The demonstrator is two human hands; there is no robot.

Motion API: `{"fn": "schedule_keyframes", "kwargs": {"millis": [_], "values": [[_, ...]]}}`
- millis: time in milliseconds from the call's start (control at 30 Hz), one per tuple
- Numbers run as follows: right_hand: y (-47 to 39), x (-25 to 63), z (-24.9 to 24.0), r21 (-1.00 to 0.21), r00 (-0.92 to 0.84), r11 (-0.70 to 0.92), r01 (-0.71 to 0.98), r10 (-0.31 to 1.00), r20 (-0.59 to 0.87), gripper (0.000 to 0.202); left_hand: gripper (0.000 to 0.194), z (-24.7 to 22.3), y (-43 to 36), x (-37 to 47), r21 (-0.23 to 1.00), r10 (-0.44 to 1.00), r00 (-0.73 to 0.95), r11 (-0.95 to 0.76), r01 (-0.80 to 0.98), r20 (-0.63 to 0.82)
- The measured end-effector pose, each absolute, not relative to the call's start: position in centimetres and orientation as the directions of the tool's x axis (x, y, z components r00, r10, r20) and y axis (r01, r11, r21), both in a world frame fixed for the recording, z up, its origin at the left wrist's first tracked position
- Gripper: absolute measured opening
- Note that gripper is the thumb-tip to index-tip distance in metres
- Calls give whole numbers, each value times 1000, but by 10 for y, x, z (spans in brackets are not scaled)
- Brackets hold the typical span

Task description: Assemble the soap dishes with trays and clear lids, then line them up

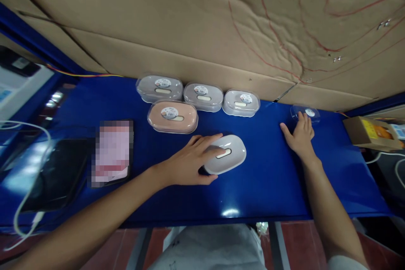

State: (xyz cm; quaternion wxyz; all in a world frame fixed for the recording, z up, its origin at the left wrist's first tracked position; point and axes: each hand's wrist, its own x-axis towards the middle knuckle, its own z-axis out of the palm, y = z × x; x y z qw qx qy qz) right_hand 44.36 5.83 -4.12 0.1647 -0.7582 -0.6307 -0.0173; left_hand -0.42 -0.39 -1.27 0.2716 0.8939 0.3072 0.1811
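My left hand (193, 159) spans a light grey oval box (232, 158) on the blue table. The thumb is at the box's near side, the other fingers reach over its top and far side, and one fingertip lies by the pale slot-shaped piece in the middle. No clear cover shows on this box. Farther right, my right hand (300, 137) has its fingers stretched out and its thumb apart. Its fingertips touch a clear plastic cover (311, 113) with a round white label, which lies near the back edge of the table.
Three grey boxes with clear covers (160, 88) (203, 97) (241, 103) line the cardboard wall (142, 21). A pink covered box (173, 117) sits before them. A phone with a blurred screen (114, 149), a dark tablet-like slab (60, 173) and a white cable (47, 143) lie left; an open carton (373, 133) stands right.
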Motion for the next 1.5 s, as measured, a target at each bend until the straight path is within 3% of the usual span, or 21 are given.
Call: {"fn": "schedule_keyframes", "kwargs": {"millis": [100,267,333,467,600,733,867,1033,1133,1300,1500], "values": [[58,445,-37,-238,201,-138,961,944,261,99,66,-13,-3,-5,590,646,747,-669,452,161],[51,433,-16,-397,-34,173,902,942,334,74,67,-11,-2,-5,563,634,758,-685,462,150],[47,429,-11,-369,-107,234,899,937,333,70,66,-11,-3,-5,553,631,761,-691,465,149],[41,426,-12,-238,-174,239,941,948,265,81,65,-12,-3,-5,526,624,765,-710,469,159],[41,421,-22,-270,-179,238,933,958,224,93,65,-12,-3,-6,513,613,772,-723,463,166],[44,409,-30,-271,-201,265,925,949,244,88,66,-10,-3,-5,524,618,771,-712,467,153],[44,406,-30,-246,-96,174,954,950,297,90,66,-9,-1,-5,539,640,758,-686,489,127],[42,413,-27,-208,-47,103,973,965,258,94,70,-11,-1,-5,561,665,735,-662,496,135],[42,414,-22,-265,-123,212,941,940,317,83,77,-15,0,-7,588,679,718,-647,485,154],[30,395,-9,-354,-381,529,771,829,409,80,91,-23,6,-9,616,679,708,-646,452,192],[5,348,-8,-416,-605,657,628,749,270,83,98,-24,8,-9,638,677,708,-640,428,204]]}}
